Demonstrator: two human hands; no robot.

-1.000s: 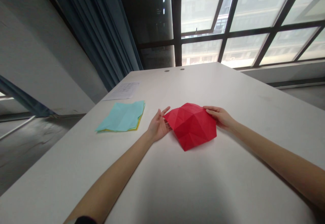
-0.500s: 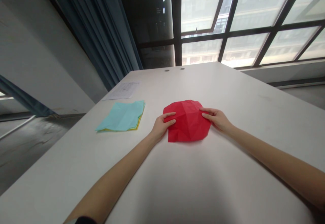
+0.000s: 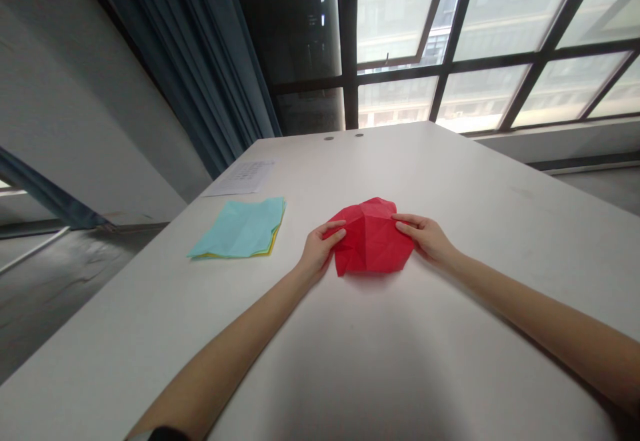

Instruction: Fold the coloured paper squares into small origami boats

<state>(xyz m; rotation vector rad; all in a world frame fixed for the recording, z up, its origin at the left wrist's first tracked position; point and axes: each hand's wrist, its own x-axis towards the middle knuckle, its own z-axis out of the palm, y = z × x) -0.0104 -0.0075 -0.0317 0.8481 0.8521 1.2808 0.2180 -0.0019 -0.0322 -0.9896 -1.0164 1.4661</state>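
Note:
A creased sheet of red paper (image 3: 373,237) is held between my two hands just over the white table (image 3: 380,341). My left hand (image 3: 320,246) pinches its left edge between thumb and fingers. On the opposite edge, my right hand (image 3: 425,235) grips it the same way. The paper bulges up along its fold lines, and its lower edge hangs uneven. Fingers beneath the sheet are hidden.
Left of my hands lies a stack of light blue paper (image 3: 245,227) with yellow sheets (image 3: 273,243) showing under it. A printed white page (image 3: 243,179) rests farther back. Beyond the table are a blue curtain (image 3: 200,61) and windows (image 3: 395,14).
The red paper has buckled more and looks narrower, its lower left corner drawn inward and up. My left hand has tilted slightly; my right hand has shifted a little to the left.

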